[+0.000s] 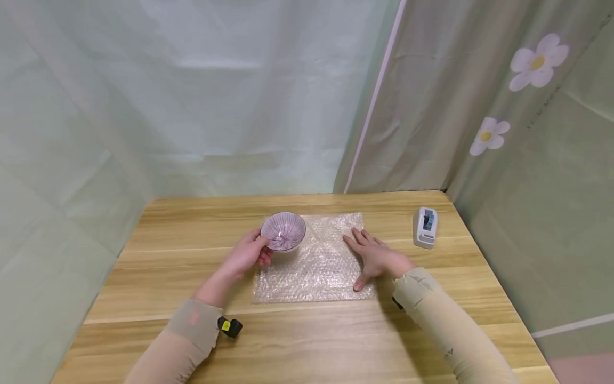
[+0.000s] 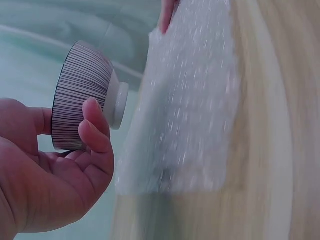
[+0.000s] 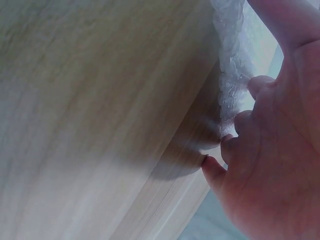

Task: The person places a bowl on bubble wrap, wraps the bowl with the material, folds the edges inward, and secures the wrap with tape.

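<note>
My left hand (image 1: 248,253) grips a purple-striped bowl (image 1: 284,231) by its near-left side, thumb at the rim and fingers curled underneath. In the left wrist view the bowl (image 2: 82,97) is held above the sheet, its dark-striped outside and white foot showing, with the left hand (image 2: 60,170) around its lower side. A clear sheet of bubble wrap (image 1: 316,272) lies flat on the table below it. On the right edge of the sheet rests my right hand (image 1: 374,257), fingers spread. The right wrist view shows that hand (image 3: 270,135) with its fingertips at the bubble wrap's edge (image 3: 230,90).
A white tape dispenser (image 1: 425,228) with a blue roll stands at the right of the wooden table (image 1: 307,341). Pale green curtains (image 1: 230,96) hang behind and at both sides. A black wrist camera (image 1: 230,326) sits at the left sleeve.
</note>
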Tool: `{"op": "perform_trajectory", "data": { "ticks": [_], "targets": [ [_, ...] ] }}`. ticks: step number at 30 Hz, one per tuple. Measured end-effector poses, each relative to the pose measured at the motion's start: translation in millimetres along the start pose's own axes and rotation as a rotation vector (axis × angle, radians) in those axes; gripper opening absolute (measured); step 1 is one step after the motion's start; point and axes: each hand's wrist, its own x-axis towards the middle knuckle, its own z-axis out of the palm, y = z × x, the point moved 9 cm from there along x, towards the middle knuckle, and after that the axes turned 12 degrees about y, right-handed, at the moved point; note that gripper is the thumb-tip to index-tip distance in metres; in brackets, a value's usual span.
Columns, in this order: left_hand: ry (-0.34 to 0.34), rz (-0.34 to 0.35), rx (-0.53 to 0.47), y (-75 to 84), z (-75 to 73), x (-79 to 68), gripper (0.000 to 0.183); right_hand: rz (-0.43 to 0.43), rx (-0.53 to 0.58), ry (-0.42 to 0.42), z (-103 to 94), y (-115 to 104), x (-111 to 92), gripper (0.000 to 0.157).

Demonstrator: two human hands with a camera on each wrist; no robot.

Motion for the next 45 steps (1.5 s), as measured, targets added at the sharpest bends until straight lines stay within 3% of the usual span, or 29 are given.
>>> {"op": "perform_trajectory", "data": {
  "ticks": [9,20,36,45],
  "targets": [
    [-0.058,0.035,-0.015,6.4,36.4,-5.7,0.031,-0.003,-0.004,-0.001,-1.4,-1.5,-1.7,0.15],
    [-0.082,0.037,-0.032,9.0,60.9,-10.0,0.038,-0.034,0.013,0.002,-7.5,-10.0,-3.5,0.147],
    [-0.09,0.019,-0.023,8.5,77.8,-8.9,0.046,-0.02,-0.003,0.01,-6.0,-3.7,-0.2,0.149],
    [-0.091,0.028,-0.018,6.9,82.4,-7.8,0.042,-0.022,0.011,0.011,8.0,13.1,7.7,0.157]
  ]
}}
